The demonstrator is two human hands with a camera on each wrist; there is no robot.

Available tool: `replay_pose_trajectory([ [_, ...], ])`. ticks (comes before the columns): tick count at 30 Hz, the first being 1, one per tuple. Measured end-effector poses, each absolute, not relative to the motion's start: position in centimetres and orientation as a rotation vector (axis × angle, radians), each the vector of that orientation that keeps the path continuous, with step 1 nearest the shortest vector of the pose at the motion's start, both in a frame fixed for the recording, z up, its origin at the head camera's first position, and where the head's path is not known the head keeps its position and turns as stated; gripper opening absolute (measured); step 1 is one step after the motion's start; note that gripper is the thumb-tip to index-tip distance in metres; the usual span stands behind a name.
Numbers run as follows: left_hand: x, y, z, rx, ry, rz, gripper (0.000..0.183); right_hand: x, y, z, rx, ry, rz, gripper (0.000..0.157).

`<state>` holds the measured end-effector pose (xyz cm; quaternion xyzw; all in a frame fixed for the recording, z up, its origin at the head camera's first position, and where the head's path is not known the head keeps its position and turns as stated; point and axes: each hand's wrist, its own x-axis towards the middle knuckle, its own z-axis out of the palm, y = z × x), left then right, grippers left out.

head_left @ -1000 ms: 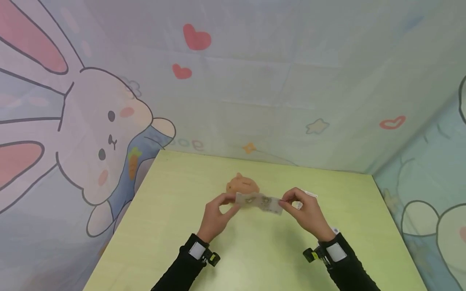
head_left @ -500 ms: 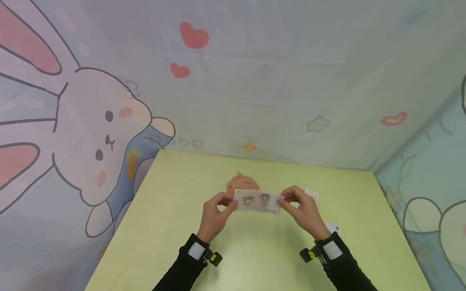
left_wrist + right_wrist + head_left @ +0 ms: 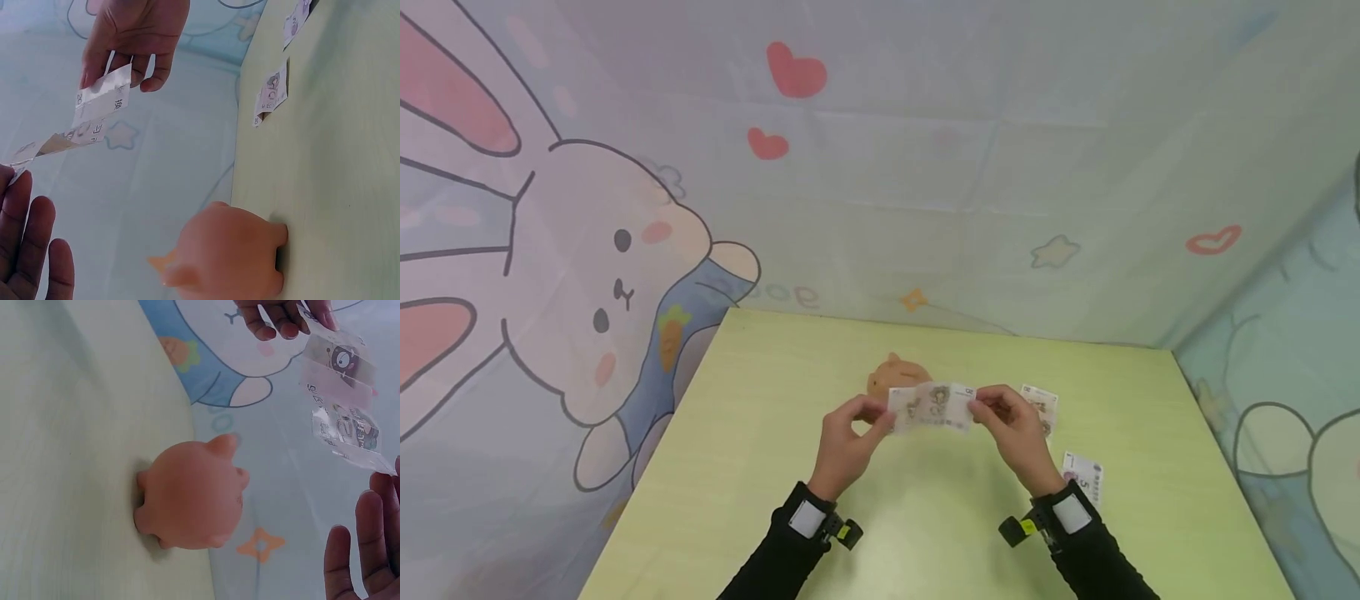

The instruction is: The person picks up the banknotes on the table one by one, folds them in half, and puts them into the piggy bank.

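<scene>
While both hands hold it up, the creased paper note (image 3: 931, 408) hangs, in the head view, at five o'clock of the orange pig figure (image 3: 886, 382), pinched at one end between the thumb and forefinger of the left hand (image 3: 848, 442) and at the other by the right hand (image 3: 1021, 440); another note (image 3: 1040, 398) lies at three o'clock of it, a third note (image 3: 1084, 475) at four, both on the pale yellow table (image 3: 775, 400). From the left wrist, it buckles in mid-air between the two grips – a light, even outward pull would likely serve best, since a hard tug might tear it along the folds. From the right wrist, the right hand's spare fingers stand loose below its end, its actual pinch cut off by the frame; the pig figure stands upright on the faintly grained table, and beyond hangs a pastel cloth backdrop (image 3: 925, 200) printed with a rabbit, hearts and stars
</scene>
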<state>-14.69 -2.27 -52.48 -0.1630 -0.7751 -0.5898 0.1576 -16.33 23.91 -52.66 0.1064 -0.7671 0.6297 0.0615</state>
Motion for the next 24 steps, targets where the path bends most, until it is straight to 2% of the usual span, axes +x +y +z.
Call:
replay_pose_trajectory([
  [13,-15.8,-3.3,-54.9,-0.419,-2.167,-1.586,0.005,-16.7,23.7,-53.3,0.197,-2.289,1.918,0.026],
  [24,-16.0,-2.8,-54.7,-0.63,-2.125,-0.707,0.006,-15.5,22.0,-50.7,0.268,-2.316,1.682,0.013],
])
